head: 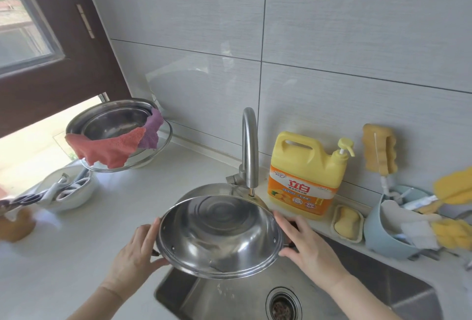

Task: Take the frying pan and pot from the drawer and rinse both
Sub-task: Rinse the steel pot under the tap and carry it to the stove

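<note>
A round stainless steel pot [219, 233] is held above the steel sink [224, 296], tilted so its inside faces me. Its far rim sits right under the spout of the faucet [249, 148]. My left hand [138, 256] grips the pot's left side handle. My right hand [304, 245] grips the dark handle on the right side. I see no water running from the spout. Drops lie on the sink floor near the drain [282, 305]. No frying pan is in view.
A yellow detergent bottle [306, 179] stands behind the sink beside a soap dish [347, 222] and a blue holder with sponges [398, 233]. At the left are a steel basin with cloths [117, 128] and a white bowl of utensils [66, 189] on the white counter.
</note>
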A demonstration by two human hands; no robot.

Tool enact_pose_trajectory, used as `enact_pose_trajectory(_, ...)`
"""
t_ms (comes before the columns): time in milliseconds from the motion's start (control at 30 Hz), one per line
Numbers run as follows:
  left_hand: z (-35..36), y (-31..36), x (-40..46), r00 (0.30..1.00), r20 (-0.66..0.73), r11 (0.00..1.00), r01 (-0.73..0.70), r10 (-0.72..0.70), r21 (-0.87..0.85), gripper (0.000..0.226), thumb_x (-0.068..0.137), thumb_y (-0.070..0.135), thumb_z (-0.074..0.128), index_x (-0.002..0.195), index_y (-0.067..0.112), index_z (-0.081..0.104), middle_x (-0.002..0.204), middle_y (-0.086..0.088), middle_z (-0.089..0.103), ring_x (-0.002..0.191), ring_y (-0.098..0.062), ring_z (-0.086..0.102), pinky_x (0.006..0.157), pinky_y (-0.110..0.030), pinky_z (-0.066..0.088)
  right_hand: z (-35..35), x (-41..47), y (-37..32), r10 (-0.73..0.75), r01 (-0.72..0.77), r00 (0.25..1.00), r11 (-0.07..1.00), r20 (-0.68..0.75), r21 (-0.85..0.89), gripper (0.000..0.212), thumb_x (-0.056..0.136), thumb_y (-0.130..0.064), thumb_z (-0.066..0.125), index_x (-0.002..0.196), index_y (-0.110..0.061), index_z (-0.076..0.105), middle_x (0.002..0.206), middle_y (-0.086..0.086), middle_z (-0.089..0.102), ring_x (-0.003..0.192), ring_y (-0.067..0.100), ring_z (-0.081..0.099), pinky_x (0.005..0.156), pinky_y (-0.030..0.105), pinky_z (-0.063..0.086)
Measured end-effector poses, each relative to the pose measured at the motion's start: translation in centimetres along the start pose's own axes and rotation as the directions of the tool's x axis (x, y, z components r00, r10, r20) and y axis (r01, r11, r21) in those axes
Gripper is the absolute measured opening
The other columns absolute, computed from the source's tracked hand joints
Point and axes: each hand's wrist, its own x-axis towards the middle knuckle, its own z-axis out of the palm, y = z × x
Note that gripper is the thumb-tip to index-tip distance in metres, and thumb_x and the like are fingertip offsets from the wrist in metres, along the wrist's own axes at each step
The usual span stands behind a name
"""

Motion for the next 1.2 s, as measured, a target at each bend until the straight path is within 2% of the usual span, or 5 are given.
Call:
enact_pose_trajectory(600, 4.5, 9.1, 5.6, 0.962, -0.04, 0.963, -0.27, 0.271, 0.021, 0.118, 0.07, 0.051, 0.077, 0.156, 0.012, 0.007, 0.106, -0.003, 0.042, 0.085, -0.017, 0.045, 0.051, -0.025, 0.048, -5.8, -9.1, 4.9, 0.2, -0.2, 0.98, 0.98, 0.018, -0.021, 0.154, 0.031, -0.011, 0.1, 0.153, -0.043, 0.013, 0.103, -0.025, 0.034, 0.084, -0.02, 0.043, 0.069, 0.008, 0.042)
enact_pose_trajectory(733, 4.6, 9.6, 5.8, 0.965, -0.01, 0.965, -0.262, 0.262, 0.008, 0.137, 0.056, 0.047, 0.091, 0.156, 0.012, 0.005, 0.106, -0.003, 0.043, 0.085, -0.016, 0.045, 0.053, -0.023, 0.048, -6.0, -9.6, 4.9, 0.209, -0.209, 0.978, 0.978, -0.005, -0.007, 0.158, 0.026, -0.011, 0.101, 0.152, -0.047, 0.012, 0.097, -0.014, 0.034, 0.082, -0.019, 0.042, 0.068, 0.01, 0.042)
enact_pose_trajectory(900, 3.1, 7.5, 4.7, 0.983, 0.015, 0.982, -0.184, 0.185, -0.028, 0.137, 0.056, 0.049, 0.089, 0.157, 0.015, 0.004, 0.104, -0.002, 0.042, 0.082, -0.016, 0.046, 0.048, -0.024, 0.048, -4.6, -7.7, 3.5, 0.207, -0.209, 0.976, 0.978, 0.074, 0.018, 0.146, 0.039, -0.016, 0.1, 0.152, -0.044, 0.012, 0.105, -0.022, 0.03, 0.083, -0.018, 0.045, 0.066, 0.001, 0.037)
enact_pose_trajectory(1000, 1.8, 5.2, 3.1, 0.99, 0.014, 0.99, -0.143, 0.143, -0.022, 0.103, 0.075, 0.059, 0.062, 0.155, 0.017, 0.013, 0.104, -0.001, 0.044, 0.071, -0.014, 0.058, 0.045, -0.023, 0.046, -3.4, -5.7, 2.3, 0.153, -0.155, 0.986, 0.987, 0.061, 0.034, 0.128, 0.058, -0.022, 0.094, 0.152, -0.047, 0.01, 0.118, -0.025, 0.032, 0.085, -0.01, 0.053, 0.066, 0.011, 0.045)
enact_pose_trajectory(1200, -0.3, 1.4, 0.5, 0.999, 0.041, 1.0, -0.027, 0.028, -0.013, 0.099, 0.074, 0.068, 0.053, 0.152, 0.014, 0.023, 0.101, 0.0, 0.047, 0.063, -0.008, 0.062, 0.041, -0.025, 0.049, -1.0, -2.2, 0.3, 0.034, -0.034, 0.999, 0.999, -0.005, -0.004, 0.112, 0.077, -0.025, 0.081, 0.15, -0.051, 0.0, 0.117, -0.003, 0.05, 0.08, 0.008, 0.059, 0.067, 0.031, 0.055)
